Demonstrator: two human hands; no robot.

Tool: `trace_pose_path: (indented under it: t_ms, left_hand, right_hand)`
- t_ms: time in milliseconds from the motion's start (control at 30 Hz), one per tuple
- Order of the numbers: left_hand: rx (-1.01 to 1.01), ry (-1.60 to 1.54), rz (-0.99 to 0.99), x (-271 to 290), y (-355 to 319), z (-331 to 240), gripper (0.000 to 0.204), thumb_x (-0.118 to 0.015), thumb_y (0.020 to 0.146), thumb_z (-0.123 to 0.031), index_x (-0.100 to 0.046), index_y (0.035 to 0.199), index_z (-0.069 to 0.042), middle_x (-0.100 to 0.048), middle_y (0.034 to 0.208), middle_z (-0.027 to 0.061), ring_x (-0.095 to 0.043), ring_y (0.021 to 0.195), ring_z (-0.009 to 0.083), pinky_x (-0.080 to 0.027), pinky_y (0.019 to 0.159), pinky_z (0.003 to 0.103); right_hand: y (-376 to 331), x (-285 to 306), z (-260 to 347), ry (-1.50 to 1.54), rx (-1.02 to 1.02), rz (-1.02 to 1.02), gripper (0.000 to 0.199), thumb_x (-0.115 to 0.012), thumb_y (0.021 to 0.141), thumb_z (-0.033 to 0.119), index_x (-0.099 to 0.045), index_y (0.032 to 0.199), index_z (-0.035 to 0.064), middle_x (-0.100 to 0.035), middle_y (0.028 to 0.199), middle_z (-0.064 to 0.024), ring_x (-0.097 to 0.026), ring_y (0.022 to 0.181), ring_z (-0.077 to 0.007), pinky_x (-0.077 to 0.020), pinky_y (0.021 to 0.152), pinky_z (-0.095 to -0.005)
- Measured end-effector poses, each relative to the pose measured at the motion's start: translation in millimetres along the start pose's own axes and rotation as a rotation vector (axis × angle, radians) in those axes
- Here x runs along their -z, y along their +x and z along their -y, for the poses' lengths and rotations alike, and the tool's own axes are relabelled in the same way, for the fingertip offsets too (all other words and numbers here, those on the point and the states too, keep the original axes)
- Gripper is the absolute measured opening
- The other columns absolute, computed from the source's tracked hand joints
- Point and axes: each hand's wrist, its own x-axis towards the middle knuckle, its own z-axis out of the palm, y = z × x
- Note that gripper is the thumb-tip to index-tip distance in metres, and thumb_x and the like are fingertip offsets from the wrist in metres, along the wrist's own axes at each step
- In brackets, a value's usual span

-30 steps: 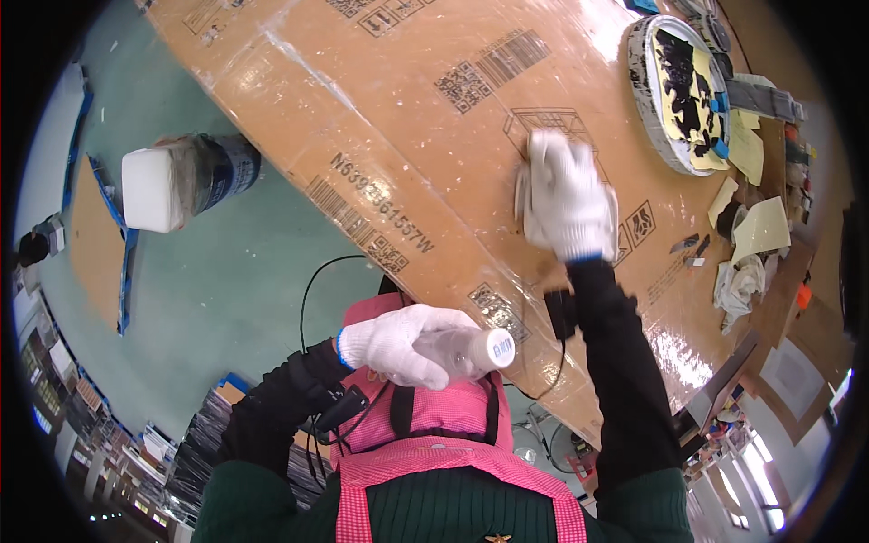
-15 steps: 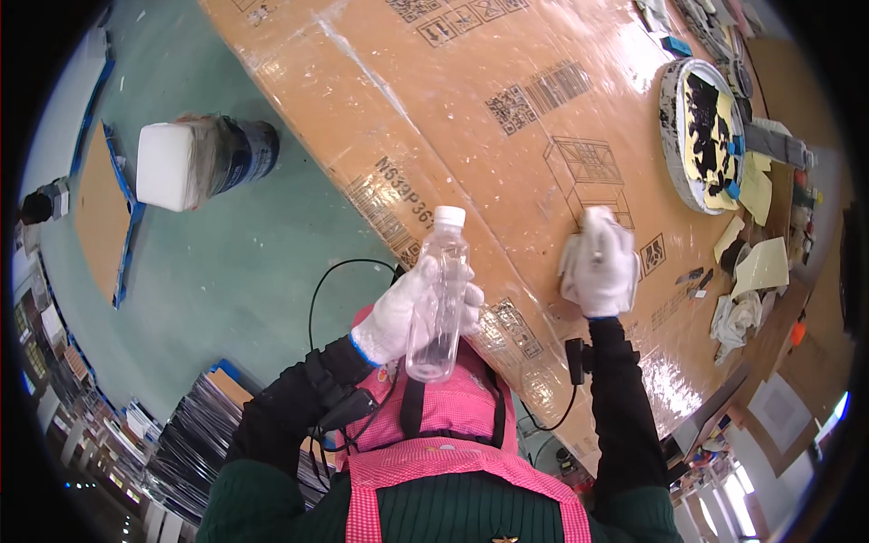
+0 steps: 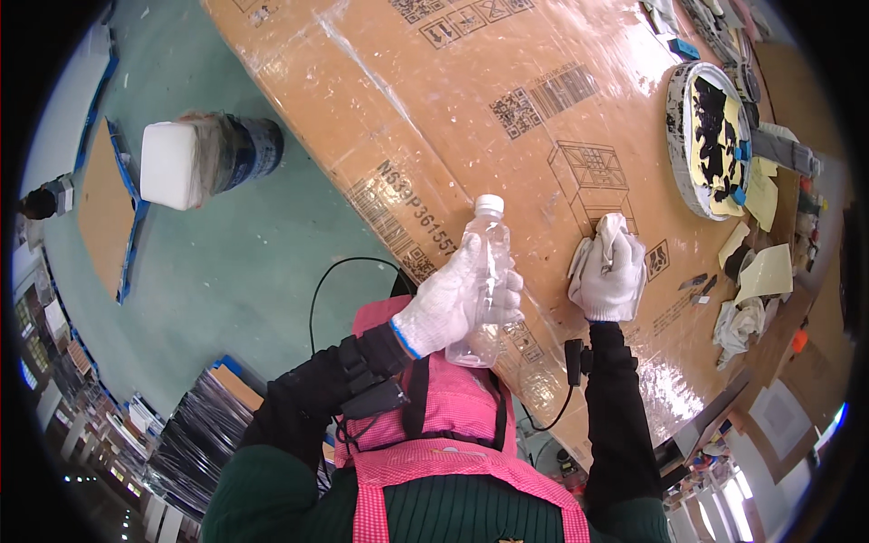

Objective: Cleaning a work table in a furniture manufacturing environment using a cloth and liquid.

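Observation:
My left hand (image 3: 442, 304), in a white knit glove, is closed around a clear plastic bottle (image 3: 491, 262) with a white cap. The bottle stands nearly upright, tilted a little to the right, above the near edge of the cardboard-covered worktop (image 3: 471, 118). Also gloved, my right hand (image 3: 608, 291) is closed on a crumpled white rag (image 3: 612, 228) and rests on the cardboard, beside a printed line drawing of a crate. I cannot make out any liquid in the bottle.
A round white lid (image 3: 676, 127) with yellow paper and black smears lies at the right. Past it are yellow paper scraps (image 3: 765, 271), a crumpled cloth (image 3: 738, 321) and small dark tools (image 3: 701, 288). On the green floor stands a bucket (image 3: 258, 147) beneath a white container (image 3: 169, 166).
My left hand has carried the bottle to the right and slightly up, over the cardboard. My right hand, blurred before, is now sharp, and has shifted slightly right with the rag.

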Motion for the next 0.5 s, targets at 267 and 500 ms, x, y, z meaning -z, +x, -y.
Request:
trace_pose_path:
  t_ms: [267, 500]
  left_hand:
    - [-0.145, 0.028, -0.121, 15.2, -33.1, 10.5, 0.064, -0.040, 0.104, -0.060, -0.054, 0.130, -0.003, -0.066, 0.110, 0.0149, -0.069, 0.096, 0.0289, -0.058, 0.090, 0.053]
    - [0.008, 0.011, -0.081, 18.2, -29.8, 5.9, 0.061, -0.040, 0.104, -0.059, -0.053, 0.131, -0.005, -0.066, 0.110, 0.0137, -0.070, 0.097, 0.0281, -0.059, 0.089, 0.051]
  right_hand:
    - [-1.4, -0.1, -3.1, 0.009, -0.018, -0.021, 0.033, -0.070, 0.086, -0.002, -0.068, 0.118, 0.0067, -0.066, 0.109, -0.0136, -0.064, 0.100, -0.0315, -0.0510, 0.088, -0.0391]
    - [-2.8, -1.6, 0.5, 0.005, -0.054, -0.017, 0.033, -0.072, 0.085, -0.002, -0.069, 0.117, 0.0073, -0.066, 0.109, -0.0142, -0.064, 0.102, -0.0327, -0.0511, 0.088, -0.0393]
